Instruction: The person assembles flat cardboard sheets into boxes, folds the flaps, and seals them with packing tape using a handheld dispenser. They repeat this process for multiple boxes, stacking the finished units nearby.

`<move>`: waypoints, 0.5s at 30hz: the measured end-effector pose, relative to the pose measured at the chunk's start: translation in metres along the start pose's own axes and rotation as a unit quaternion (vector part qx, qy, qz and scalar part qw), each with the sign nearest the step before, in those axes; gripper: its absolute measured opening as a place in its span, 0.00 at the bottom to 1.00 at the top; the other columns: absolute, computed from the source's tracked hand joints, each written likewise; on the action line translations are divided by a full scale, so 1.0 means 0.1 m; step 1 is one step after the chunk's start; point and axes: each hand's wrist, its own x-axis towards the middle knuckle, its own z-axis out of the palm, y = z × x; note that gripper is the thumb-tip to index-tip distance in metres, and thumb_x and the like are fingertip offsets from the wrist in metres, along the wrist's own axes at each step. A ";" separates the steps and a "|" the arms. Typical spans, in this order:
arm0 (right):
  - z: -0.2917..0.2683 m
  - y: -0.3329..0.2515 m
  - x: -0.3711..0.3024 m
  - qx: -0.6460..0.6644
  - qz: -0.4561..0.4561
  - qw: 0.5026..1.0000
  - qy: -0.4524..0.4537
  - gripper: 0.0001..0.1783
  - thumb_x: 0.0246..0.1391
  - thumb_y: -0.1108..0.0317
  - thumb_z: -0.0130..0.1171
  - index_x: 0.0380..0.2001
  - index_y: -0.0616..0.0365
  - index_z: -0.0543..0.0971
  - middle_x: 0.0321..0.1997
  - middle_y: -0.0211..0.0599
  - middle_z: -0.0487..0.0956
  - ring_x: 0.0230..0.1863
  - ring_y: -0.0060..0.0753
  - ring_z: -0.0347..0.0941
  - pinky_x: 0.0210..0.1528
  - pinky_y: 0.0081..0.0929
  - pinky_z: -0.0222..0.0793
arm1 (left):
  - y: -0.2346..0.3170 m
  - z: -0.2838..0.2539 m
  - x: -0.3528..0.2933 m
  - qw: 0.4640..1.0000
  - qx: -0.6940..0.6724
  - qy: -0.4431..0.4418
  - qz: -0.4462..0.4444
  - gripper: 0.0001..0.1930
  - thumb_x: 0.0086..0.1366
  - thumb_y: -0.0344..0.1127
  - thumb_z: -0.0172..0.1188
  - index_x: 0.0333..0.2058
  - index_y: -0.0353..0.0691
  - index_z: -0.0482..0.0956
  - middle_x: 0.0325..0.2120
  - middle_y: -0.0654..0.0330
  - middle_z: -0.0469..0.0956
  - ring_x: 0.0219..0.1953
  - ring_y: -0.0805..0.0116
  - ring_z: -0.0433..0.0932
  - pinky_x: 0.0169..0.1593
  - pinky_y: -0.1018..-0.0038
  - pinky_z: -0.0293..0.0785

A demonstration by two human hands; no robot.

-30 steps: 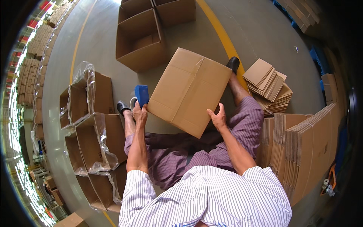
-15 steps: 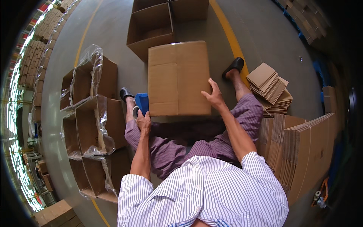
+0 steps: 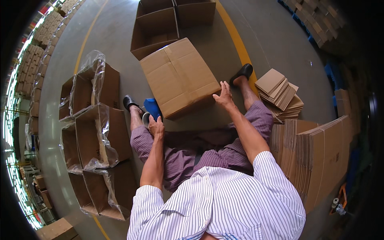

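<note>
A closed brown cardboard box (image 3: 182, 78) lies turned at an angle between my legs, a strip of tape running over its top. My left hand (image 3: 156, 126) is closed round a blue tape dispenser (image 3: 152, 108) with a pale roll, at the box's near left corner. At the near right corner, my right hand (image 3: 225, 97) has its fingers stretched out, the fingertips at the cardboard. The palm of that hand holds nothing.
Open divided cartons with clear plastic liners (image 3: 98, 132) stand to my left. Another open carton (image 3: 156, 28) is just beyond the box. On the right are a pile of small cardboard pieces (image 3: 280, 94) and bundled flat cartons (image 3: 320, 156).
The box has swung counterclockwise, its near right corner moving away from me, and its near side now shows. My right hand has shifted slightly with that corner; the dispenser stays in my left.
</note>
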 end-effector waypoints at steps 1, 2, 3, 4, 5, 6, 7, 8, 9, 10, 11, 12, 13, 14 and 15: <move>-0.01 -0.01 0.07 0.004 0.010 1.000 -0.023 0.51 0.44 0.63 0.68 0.68 0.62 0.54 0.72 0.53 0.52 0.74 0.51 0.47 0.73 0.37 0.47 | -0.05 -0.01 0.02 1.000 0.001 0.007 -0.001 0.27 0.62 0.41 0.62 0.56 0.33 0.69 0.46 0.39 0.77 0.48 0.40 0.76 0.52 0.57 0.72; -0.01 -0.03 0.14 0.007 0.021 0.999 -0.045 0.52 0.43 0.62 0.69 0.68 0.62 0.53 0.72 0.53 0.53 0.74 0.51 0.47 0.73 0.37 0.46 | -0.09 0.00 0.08 0.999 -0.012 0.027 0.020 0.26 0.61 0.41 0.62 0.56 0.35 0.70 0.46 0.39 0.77 0.48 0.40 0.77 0.51 0.57 0.72; 0.00 0.02 0.19 0.006 0.034 0.997 -0.070 0.54 0.42 0.61 0.70 0.69 0.62 0.53 0.72 0.53 0.53 0.74 0.51 0.47 0.74 0.37 0.46 | -0.06 0.02 0.09 0.999 -0.026 0.006 0.019 0.26 0.61 0.41 0.62 0.56 0.36 0.71 0.46 0.39 0.78 0.48 0.40 0.77 0.51 0.57 0.72; -0.02 0.05 0.20 0.008 0.040 0.993 -0.114 0.59 0.38 0.58 0.73 0.69 0.62 0.51 0.72 0.53 0.54 0.73 0.51 0.48 0.73 0.37 0.47 | 0.02 0.00 0.10 0.999 -0.038 -0.016 0.019 0.26 0.61 0.41 0.63 0.55 0.36 0.71 0.45 0.39 0.78 0.47 0.40 0.77 0.51 0.57 0.72; -0.02 0.09 0.16 0.004 0.040 0.994 -0.097 0.59 0.37 0.58 0.73 0.69 0.62 0.51 0.72 0.53 0.54 0.73 0.51 0.48 0.73 0.38 0.47 | 0.12 0.00 0.11 0.998 -0.052 -0.039 0.020 0.26 0.61 0.40 0.63 0.55 0.37 0.71 0.45 0.39 0.78 0.47 0.40 0.77 0.50 0.57 0.72; 0.03 0.04 0.07 0.004 0.036 0.996 -0.086 0.60 0.36 0.57 0.74 0.69 0.62 0.51 0.71 0.53 0.55 0.73 0.50 0.49 0.73 0.38 0.47 | 0.18 -0.02 0.10 0.999 -0.040 -0.025 0.010 0.25 0.61 0.40 0.63 0.54 0.37 0.72 0.43 0.39 0.78 0.46 0.39 0.77 0.49 0.56 0.73; 0.06 0.00 -0.02 0.003 0.032 0.997 -0.072 0.61 0.36 0.57 0.74 0.69 0.62 0.50 0.71 0.53 0.55 0.73 0.50 0.49 0.73 0.38 0.47 | 0.18 -0.02 0.13 1.000 -0.021 -0.016 0.016 0.24 0.61 0.41 0.63 0.54 0.37 0.72 0.42 0.39 0.79 0.45 0.39 0.77 0.49 0.56 0.73; 0.10 -0.04 -0.11 0.009 0.037 0.998 -0.048 0.62 0.34 0.56 0.75 0.69 0.62 0.51 0.71 0.53 0.55 0.72 0.51 0.50 0.73 0.40 0.48 | 0.18 -0.02 0.16 1.000 -0.002 -0.009 0.022 0.24 0.60 0.41 0.63 0.53 0.37 0.72 0.42 0.39 0.79 0.45 0.38 0.77 0.48 0.55 0.73; 0.10 -0.04 -0.17 0.015 0.055 0.998 -0.032 0.62 0.34 0.56 0.76 0.69 0.62 0.51 0.71 0.53 0.56 0.72 0.51 0.50 0.72 0.40 0.48 | 0.20 0.00 0.18 0.999 0.017 -0.006 0.032 0.24 0.60 0.41 0.63 0.53 0.37 0.72 0.41 0.38 0.79 0.45 0.37 0.77 0.48 0.55 0.73; 0.09 -0.03 -0.22 0.022 0.074 0.997 -0.015 0.62 0.33 0.57 0.76 0.69 0.62 0.51 0.70 0.53 0.56 0.72 0.51 0.51 0.72 0.41 0.48 | 0.23 0.03 0.19 0.999 0.014 -0.012 0.035 0.24 0.60 0.41 0.63 0.52 0.36 0.73 0.40 0.37 0.79 0.44 0.36 0.77 0.47 0.53 0.74; 0.06 -0.01 -0.28 0.028 0.093 0.995 0.003 0.62 0.33 0.57 0.76 0.69 0.62 0.52 0.70 0.53 0.56 0.71 0.51 0.51 0.72 0.41 0.48 | 0.26 0.07 0.19 0.999 0.012 -0.020 0.047 0.24 0.60 0.41 0.63 0.52 0.36 0.73 0.40 0.37 0.79 0.44 0.36 0.77 0.47 0.53 0.74; 0.03 0.03 -0.35 0.032 0.088 0.995 0.025 0.61 0.33 0.56 0.76 0.68 0.60 0.53 0.69 0.53 0.57 0.70 0.54 0.51 0.71 0.42 0.50 | 0.27 0.12 0.21 0.998 0.011 -0.028 0.062 0.24 0.60 0.41 0.63 0.52 0.36 0.73 0.40 0.37 0.79 0.43 0.36 0.77 0.47 0.53 0.74; 0.01 0.06 -0.44 0.002 0.094 0.995 0.021 0.61 0.33 0.56 0.76 0.68 0.60 0.53 0.69 0.53 0.57 0.70 0.55 0.51 0.71 0.43 0.50 | 0.28 0.15 0.22 0.996 0.010 -0.037 0.077 0.24 0.60 0.41 0.63 0.52 0.36 0.73 0.39 0.37 0.79 0.43 0.36 0.77 0.46 0.53 0.74; -0.02 0.09 -0.55 -0.029 0.099 0.995 0.016 0.60 0.34 0.56 0.76 0.68 0.59 0.54 0.68 0.53 0.57 0.70 0.55 0.50 0.70 0.45 0.50 | 0.28 0.18 0.21 0.996 -0.001 -0.049 0.080 0.24 0.60 0.41 0.63 0.52 0.35 0.74 0.39 0.36 0.79 0.43 0.36 0.78 0.46 0.53 0.74; -0.07 0.09 -0.67 -0.061 0.106 0.992 0.012 0.60 0.34 0.56 0.76 0.68 0.59 0.54 0.68 0.53 0.57 0.70 0.56 0.50 0.70 0.46 0.50 | 0.31 0.21 0.19 0.994 0.007 -0.068 0.082 0.24 0.60 0.41 0.63 0.52 0.36 0.74 0.39 0.37 0.79 0.43 0.36 0.78 0.46 0.53 0.73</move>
